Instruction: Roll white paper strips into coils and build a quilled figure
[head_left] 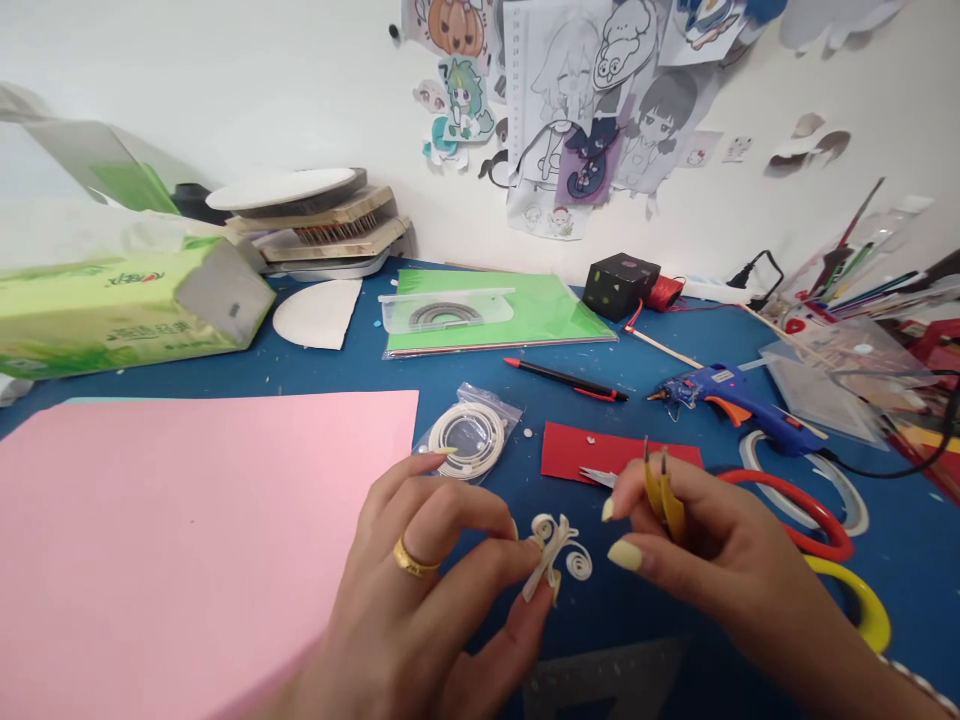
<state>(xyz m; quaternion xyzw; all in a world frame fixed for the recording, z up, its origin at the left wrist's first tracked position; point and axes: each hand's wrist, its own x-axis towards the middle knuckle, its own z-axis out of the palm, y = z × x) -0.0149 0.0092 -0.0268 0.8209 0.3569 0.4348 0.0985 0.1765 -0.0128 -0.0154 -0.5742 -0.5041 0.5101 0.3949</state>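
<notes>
My left hand (435,580), with a gold ring on one finger, pinches a small white quilled paper piece (556,552) between thumb and fingertips. The piece has coiled scrolls on both sides of folded strips. Just to its right, my right hand (697,550) is closed around yellow tweezers (664,500), whose tips point up and away from the paper. Under the right hand lies a pair of scissors (799,508) with red and yellow handle loops; the metal tip shows on a red card strip (566,452), and the middle is hidden by the hand.
Pink paper (187,520) covers the left side. Bagged white paper strips (466,440), a black pen (566,380) and a green pack (540,305) lie ahead. A blue glue gun (750,405) with its cable is right; a clear ruler (607,680) is nearest me.
</notes>
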